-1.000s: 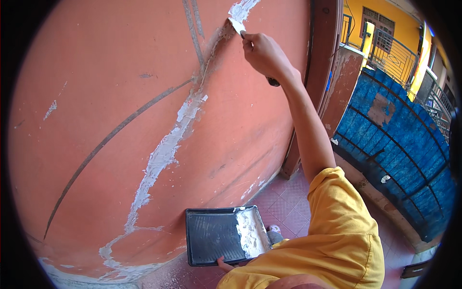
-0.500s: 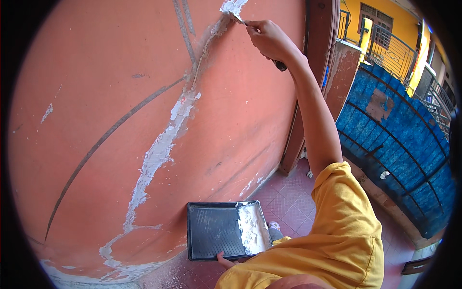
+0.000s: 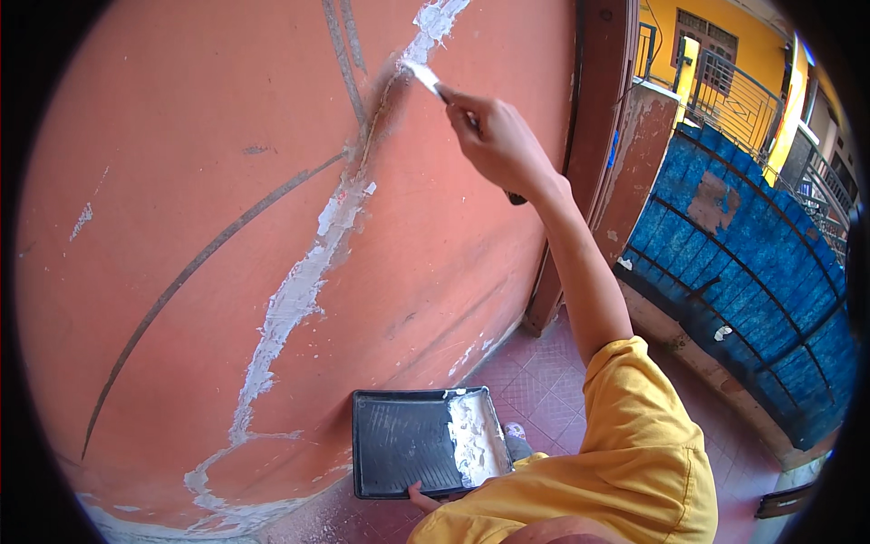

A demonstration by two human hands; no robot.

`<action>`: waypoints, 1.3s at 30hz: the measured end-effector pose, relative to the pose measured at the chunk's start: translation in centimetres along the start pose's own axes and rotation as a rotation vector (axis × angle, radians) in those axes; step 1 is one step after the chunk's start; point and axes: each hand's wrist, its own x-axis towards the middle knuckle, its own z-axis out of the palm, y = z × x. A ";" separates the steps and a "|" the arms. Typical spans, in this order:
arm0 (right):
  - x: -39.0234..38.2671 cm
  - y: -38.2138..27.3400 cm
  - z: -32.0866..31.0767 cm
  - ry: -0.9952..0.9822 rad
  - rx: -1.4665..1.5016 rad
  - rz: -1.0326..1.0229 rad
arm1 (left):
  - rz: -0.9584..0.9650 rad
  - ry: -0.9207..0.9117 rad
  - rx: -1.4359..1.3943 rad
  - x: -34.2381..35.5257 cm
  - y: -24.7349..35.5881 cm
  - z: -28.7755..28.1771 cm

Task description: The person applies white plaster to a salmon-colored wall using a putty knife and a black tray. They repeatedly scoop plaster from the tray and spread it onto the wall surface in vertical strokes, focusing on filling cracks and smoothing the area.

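Note:
My right hand (image 3: 498,140) is closed round the dark handle of a putty knife (image 3: 424,77). Its blade meets the orange wall (image 3: 435,236) just below a fresh white patch of filler (image 3: 435,27) on a crack. Further down, the bare crack (image 3: 376,127) runs on to a longer stretch of white filler (image 3: 294,299). Low in front of me, my left hand (image 3: 422,497) grips the near edge of a black paint tray (image 3: 399,444). White filler paste (image 3: 473,440) covers the tray's right part; only a few fingers of that hand show.
A brown door frame (image 3: 594,118) borders the wall on the right. Beyond it stand a blue gate (image 3: 734,272) and a yellow building (image 3: 761,45). Reddish tiles (image 3: 535,372) cover the floor below. Grey streaks (image 3: 208,245) mark the wall at left.
My right hand has brought the putty knife down and left along the crack, leaving more white filler showing above the blade. The tray has dipped slightly in my left hand.

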 end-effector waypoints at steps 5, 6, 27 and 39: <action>1.5 1.5 0.4 0.098 0.056 -0.071 | 0.032 0.014 0.017 0.7 0.0 -0.8; 0.9 1.9 0.9 0.092 0.129 -0.190 | 0.009 0.052 0.020 1.5 -0.1 -1.2; 3.6 10.6 9.7 0.501 0.009 -0.561 | -0.086 0.245 0.055 12.0 -2.6 -6.3; 4.6 12.1 8.8 0.455 -0.102 -0.593 | -0.140 0.284 0.100 13.1 -3.5 -5.8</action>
